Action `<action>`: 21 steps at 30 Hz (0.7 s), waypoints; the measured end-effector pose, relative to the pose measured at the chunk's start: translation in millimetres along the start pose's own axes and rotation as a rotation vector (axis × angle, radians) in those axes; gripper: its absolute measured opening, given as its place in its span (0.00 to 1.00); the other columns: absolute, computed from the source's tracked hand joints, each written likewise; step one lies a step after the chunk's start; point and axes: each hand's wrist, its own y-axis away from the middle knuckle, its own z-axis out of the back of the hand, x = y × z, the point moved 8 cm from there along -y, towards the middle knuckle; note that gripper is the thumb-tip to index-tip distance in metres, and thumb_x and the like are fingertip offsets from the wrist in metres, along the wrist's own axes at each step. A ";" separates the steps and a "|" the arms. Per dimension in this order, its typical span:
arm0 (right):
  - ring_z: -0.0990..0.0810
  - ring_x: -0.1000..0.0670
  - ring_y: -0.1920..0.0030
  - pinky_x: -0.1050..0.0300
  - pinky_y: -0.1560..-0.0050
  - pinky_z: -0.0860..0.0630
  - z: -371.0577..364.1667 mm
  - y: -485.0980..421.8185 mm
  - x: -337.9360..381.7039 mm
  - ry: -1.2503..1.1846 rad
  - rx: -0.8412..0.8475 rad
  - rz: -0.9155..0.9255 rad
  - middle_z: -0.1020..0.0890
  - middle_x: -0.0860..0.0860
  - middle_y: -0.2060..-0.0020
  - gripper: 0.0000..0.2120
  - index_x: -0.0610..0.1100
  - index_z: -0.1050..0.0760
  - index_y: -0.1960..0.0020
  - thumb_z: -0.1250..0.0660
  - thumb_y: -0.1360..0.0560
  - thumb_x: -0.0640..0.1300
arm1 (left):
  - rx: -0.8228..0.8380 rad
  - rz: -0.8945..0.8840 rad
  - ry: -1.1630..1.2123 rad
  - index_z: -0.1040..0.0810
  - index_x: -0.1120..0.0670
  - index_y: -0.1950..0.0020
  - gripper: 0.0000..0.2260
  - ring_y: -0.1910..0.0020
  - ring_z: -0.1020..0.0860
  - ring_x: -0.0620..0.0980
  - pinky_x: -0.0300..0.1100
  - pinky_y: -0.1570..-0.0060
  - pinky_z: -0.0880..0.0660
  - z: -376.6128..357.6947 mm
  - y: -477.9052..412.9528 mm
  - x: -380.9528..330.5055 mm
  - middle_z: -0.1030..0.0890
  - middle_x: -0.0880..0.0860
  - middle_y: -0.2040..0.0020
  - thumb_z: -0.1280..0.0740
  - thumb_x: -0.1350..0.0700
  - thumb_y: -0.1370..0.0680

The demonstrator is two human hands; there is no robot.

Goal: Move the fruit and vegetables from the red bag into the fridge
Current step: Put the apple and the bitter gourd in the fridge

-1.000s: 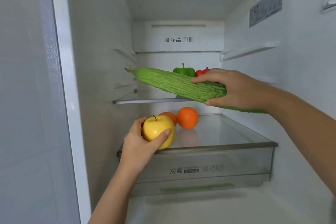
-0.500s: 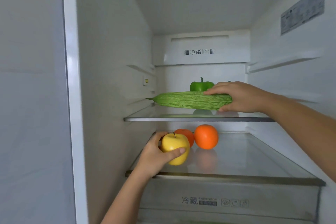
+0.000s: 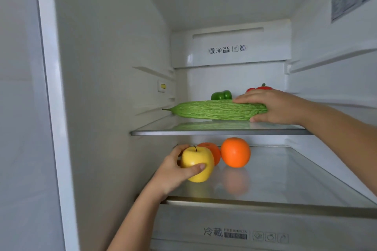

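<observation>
Head view: right hand (image 3: 279,107) grips the gourd (image 3: 216,110) lying on the upper shelf (image 3: 204,133) in front of the peppers (image 3: 221,95); left hand (image 3: 175,171) clasps the apple (image 3: 196,164) on the lower shelf (image 3: 285,179), beside the oranges (image 3: 235,152).

This is the inside of a household fridge (image 3: 114,67), most likely in a home kitchen; white moulded walls carry glass shelves (image 3: 220,132) with metal front edges; a drawer front (image 3: 240,234) below bears printed Chinese characters and produce icons; a deodoriser panel (image 3: 230,49) sits at the back; a rating label (image 3: 353,0) is stuck on the right wall; fruit and vegetables lie on the shelves.
</observation>
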 end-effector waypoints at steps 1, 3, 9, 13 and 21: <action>0.31 0.56 0.38 0.63 0.38 0.38 1.2 -0.3 0.8 -0.019 -0.015 0.008 0.28 0.53 0.35 0.28 0.53 0.33 0.32 0.29 0.29 0.41 | -0.003 -0.005 0.001 0.30 0.48 0.42 0.29 0.53 0.24 0.39 0.27 0.60 0.27 -0.1 -0.4 0.1 0.24 0.49 0.48 0.26 0.51 0.40; 0.30 0.56 0.42 0.66 0.43 0.38 3.0 -1.2 1.7 -0.034 -0.043 0.019 0.26 0.52 0.38 0.26 0.51 0.31 0.33 0.29 0.30 0.42 | -0.007 -0.011 -0.001 0.30 0.48 0.41 0.30 0.52 0.24 0.40 0.27 0.60 0.27 0.1 -1.0 0.9 0.25 0.49 0.47 0.26 0.51 0.41; 0.27 0.53 0.44 0.59 0.42 0.33 8.1 0.7 0.7 0.013 -0.100 0.001 0.24 0.52 0.41 0.24 0.51 0.29 0.35 0.29 0.30 0.45 | -0.017 -0.017 -0.032 0.31 0.48 0.40 0.31 0.50 0.26 0.40 0.25 0.60 0.27 1.7 -1.6 1.8 0.25 0.49 0.46 0.26 0.51 0.41; 0.26 0.51 0.43 0.51 0.41 0.31 8.9 3.5 2.6 0.033 -0.111 -0.013 0.24 0.53 0.41 0.24 0.51 0.28 0.35 0.29 0.30 0.46 | -0.019 -0.027 -0.052 0.32 0.49 0.38 0.33 0.49 0.26 0.39 0.23 0.60 0.29 1.5 -0.6 -0.2 0.26 0.50 0.44 0.26 0.51 0.41; 0.26 0.52 0.45 0.58 0.42 0.33 20.7 13.2 8.9 -0.079 -0.216 -0.041 0.23 0.53 0.46 0.22 0.49 0.26 0.37 0.28 0.30 0.43 | -0.110 -0.058 -0.198 0.35 0.52 0.32 0.37 0.38 0.30 0.46 0.31 0.48 0.33 6.8 5.7 -3.8 0.29 0.48 0.37 0.22 0.52 0.36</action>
